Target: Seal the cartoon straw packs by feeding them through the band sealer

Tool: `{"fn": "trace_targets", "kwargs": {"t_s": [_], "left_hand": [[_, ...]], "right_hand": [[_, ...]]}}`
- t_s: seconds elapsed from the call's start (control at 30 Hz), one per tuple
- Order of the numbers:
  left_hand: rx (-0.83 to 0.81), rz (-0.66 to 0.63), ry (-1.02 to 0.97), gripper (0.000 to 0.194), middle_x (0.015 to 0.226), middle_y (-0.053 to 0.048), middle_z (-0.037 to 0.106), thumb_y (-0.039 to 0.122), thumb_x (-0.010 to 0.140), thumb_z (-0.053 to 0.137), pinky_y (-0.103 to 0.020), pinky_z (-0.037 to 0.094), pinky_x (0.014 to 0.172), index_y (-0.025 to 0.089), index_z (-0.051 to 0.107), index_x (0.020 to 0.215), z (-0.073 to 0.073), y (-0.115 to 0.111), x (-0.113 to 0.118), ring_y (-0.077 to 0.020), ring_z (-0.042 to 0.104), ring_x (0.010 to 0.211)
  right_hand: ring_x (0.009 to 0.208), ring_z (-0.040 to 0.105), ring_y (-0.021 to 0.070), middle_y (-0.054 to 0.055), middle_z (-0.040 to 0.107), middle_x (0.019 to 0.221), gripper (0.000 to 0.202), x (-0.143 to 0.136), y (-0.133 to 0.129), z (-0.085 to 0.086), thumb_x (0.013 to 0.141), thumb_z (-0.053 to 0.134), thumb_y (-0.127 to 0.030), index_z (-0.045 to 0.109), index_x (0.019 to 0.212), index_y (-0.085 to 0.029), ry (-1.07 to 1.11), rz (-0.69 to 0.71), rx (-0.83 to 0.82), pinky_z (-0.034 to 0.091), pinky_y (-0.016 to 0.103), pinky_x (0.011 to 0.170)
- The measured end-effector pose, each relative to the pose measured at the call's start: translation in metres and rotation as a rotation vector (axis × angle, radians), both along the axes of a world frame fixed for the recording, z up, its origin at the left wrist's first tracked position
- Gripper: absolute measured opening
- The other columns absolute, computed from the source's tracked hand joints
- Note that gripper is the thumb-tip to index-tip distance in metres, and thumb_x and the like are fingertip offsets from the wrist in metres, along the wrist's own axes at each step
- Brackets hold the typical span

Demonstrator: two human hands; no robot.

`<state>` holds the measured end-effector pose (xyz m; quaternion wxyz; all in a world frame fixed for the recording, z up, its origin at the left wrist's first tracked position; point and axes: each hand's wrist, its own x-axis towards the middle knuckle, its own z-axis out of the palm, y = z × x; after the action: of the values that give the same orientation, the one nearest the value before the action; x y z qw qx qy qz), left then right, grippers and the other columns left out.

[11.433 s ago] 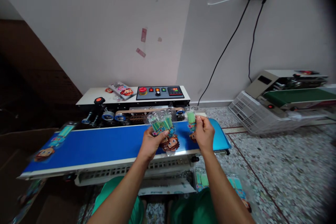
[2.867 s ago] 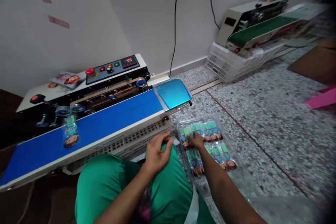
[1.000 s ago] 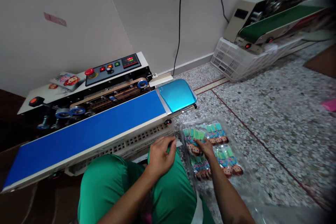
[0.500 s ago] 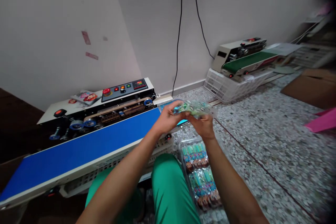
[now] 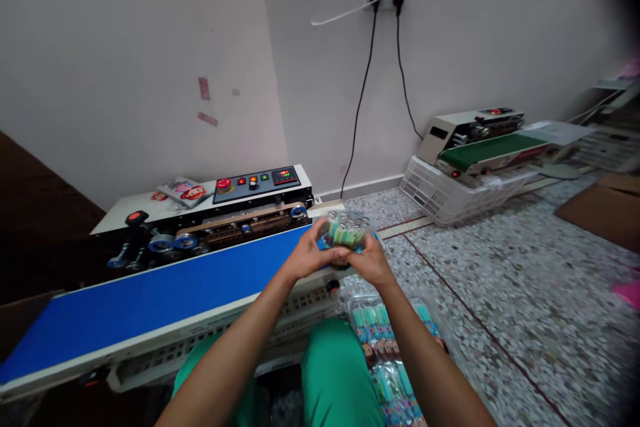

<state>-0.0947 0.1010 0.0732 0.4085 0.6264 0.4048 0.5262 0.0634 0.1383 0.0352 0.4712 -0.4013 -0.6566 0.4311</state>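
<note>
Behind the blue belt stands a long machine with a pale top and black front, its lit control panel toward the belt's right end. Well off to the right of the blue belt, a second machine with a green belt sits on a white plastic crate. On the floor, below and just right of the blue belt's right end, a clear tray holds rows of bagged packets. The left hand and right hand are together over the blue belt's right end; a second ago the right was down in the tray and the left rested on a green-clad knee. Each grip pinches the same small bundle of clear bags, thumbs on the near side and close together. That bundle, blurred half a second ago, now shows green sticks more plainly, above the blue belt's right end
</note>
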Motion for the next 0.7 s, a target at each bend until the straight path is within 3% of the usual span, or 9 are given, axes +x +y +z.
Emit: {"fn": "trace_targets", "kwargs": {"t_s": [0.1, 0.17, 0.27, 0.37, 0.5, 0.63, 0.7], "left_hand": [[-0.062, -0.045, -0.041, 0.073, 0.110, -0.007, 0.064, 0.025, 0.057, 0.082, -0.034, 0.047, 0.089, 0.019, 0.051, 0.122, 0.010, -0.020, -0.019, -0.0230, 0.059, 0.101], [-0.154, -0.038, -0.107, 0.065, 0.093, -0.005, 0.067, 0.027, 0.059, 0.081, -0.033, 0.052, 0.075, 0.018, 0.054, 0.117, 0.004, -0.029, -0.029, -0.0200, 0.063, 0.082], [-0.159, 0.095, -0.186, 0.047, 0.087, -0.005, 0.067, 0.030, 0.062, 0.079, -0.032, 0.052, 0.074, 0.014, 0.060, 0.101, -0.009, -0.039, -0.040, -0.0178, 0.063, 0.077], [-0.150, 0.198, -0.301, 0.054, 0.089, -0.004, 0.068, 0.028, 0.056, 0.083, -0.031, 0.052, 0.074, 0.015, 0.059, 0.102, -0.015, -0.048, -0.052, -0.0169, 0.063, 0.077], [-0.239, 0.262, -0.413, 0.055, 0.073, 0.000, 0.068, 0.031, 0.052, 0.084, -0.028, 0.052, 0.060, 0.016, 0.059, 0.098, -0.012, -0.061, -0.072, -0.0140, 0.062, 0.060], [-0.291, 0.209, -0.472, 0.049, 0.076, -0.004, 0.070, 0.032, 0.060, 0.081, -0.029, 0.053, 0.060, 0.014, 0.058, 0.100, -0.009, -0.072, -0.086, -0.0174, 0.066, 0.064], [-0.293, 0.167, -0.517, 0.046, 0.074, -0.003, 0.070, 0.031, 0.061, 0.080, -0.026, 0.051, 0.057, 0.014, 0.058, 0.098, -0.010, -0.074, -0.088, -0.0152, 0.064, 0.061]], "right_hand": [[0.081, 0.065, 0.0204, 0.005, 0.071, 0.091, 0.043, -0.019, -0.011, 0.018, 0.061, 0.078, -0.036, 0.064, 0.097, -0.017, 0.079, 0.113, -0.049, 0.052, 0.034, 0.077], [0.079, 0.066, 0.0202, 0.005, 0.071, 0.088, 0.041, -0.034, -0.017, 0.027, 0.061, 0.079, -0.036, 0.064, 0.094, -0.017, 0.125, 0.218, -0.098, 0.053, 0.034, 0.074], [0.083, 0.066, 0.0203, 0.005, 0.071, 0.091, 0.041, -0.058, -0.020, 0.036, 0.061, 0.079, -0.037, 0.065, 0.094, -0.017, 0.108, 0.338, -0.107, 0.052, 0.034, 0.077], [0.092, 0.064, 0.0208, 0.004, 0.071, 0.097, 0.044, -0.080, -0.020, 0.043, 0.063, 0.078, -0.037, 0.065, 0.101, -0.019, 0.039, 0.402, -0.039, 0.050, 0.036, 0.085], [0.104, 0.060, 0.0234, 0.003, 0.069, 0.102, 0.048, -0.097, -0.021, 0.047, 0.065, 0.076, -0.040, 0.064, 0.108, -0.023, -0.017, 0.468, 0.040, 0.046, 0.038, 0.094], [0.107, 0.058, 0.0225, 0.003, 0.069, 0.104, 0.035, -0.107, -0.023, 0.042, 0.080, 0.060, -0.046, 0.065, 0.108, -0.025, 0.117, 0.560, -0.049, 0.046, 0.036, 0.095], [0.103, 0.060, 0.0220, 0.003, 0.068, 0.105, 0.034, -0.113, -0.023, 0.035, 0.080, 0.061, -0.045, 0.065, 0.107, -0.024, 0.175, 0.555, -0.095, 0.047, 0.035, 0.092]]}}
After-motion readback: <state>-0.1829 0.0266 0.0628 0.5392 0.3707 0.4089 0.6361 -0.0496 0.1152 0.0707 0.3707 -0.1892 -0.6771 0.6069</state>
